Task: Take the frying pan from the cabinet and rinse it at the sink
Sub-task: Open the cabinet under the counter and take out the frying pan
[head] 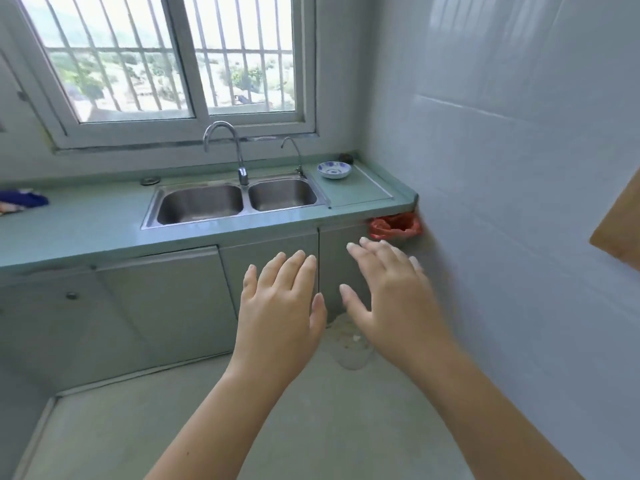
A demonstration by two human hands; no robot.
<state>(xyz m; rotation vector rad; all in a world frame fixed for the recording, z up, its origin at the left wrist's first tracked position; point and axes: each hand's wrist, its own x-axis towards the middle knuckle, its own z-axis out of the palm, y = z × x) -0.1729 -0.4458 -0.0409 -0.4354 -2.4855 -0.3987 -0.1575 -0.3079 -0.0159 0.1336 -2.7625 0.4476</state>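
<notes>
1. As I judge it, the step in hand is opening the cabinet under the counter (86, 223). Every door in view is closed and the frying pan is not visible, so I cannot tell which door hides it
2. The left grip (280, 306) is wide, fingers straight and spread, holding nothing. It hovers in front of the middle door (242, 258)
3. The right grip (391, 296) is equally wide and holds nothing. It is in front of the narrow door (332, 258) just right of the seam. Whether either grip touches a door cannot be told
4. These two doors show no handle; the only knob (71, 295) is well to the left. Hooking fingertips at the seam edge and pulling with one grip looks best, which leaves the other free for the pan's handle
5. The tiled wall (519, 202) stands close on the right and a red bag (394, 226) hangs just above the right grip, so that door may swing only partly
6. The sink (194, 225) and its tap (239, 157) lie above and left of both grips, near enough for a short lift
</notes>
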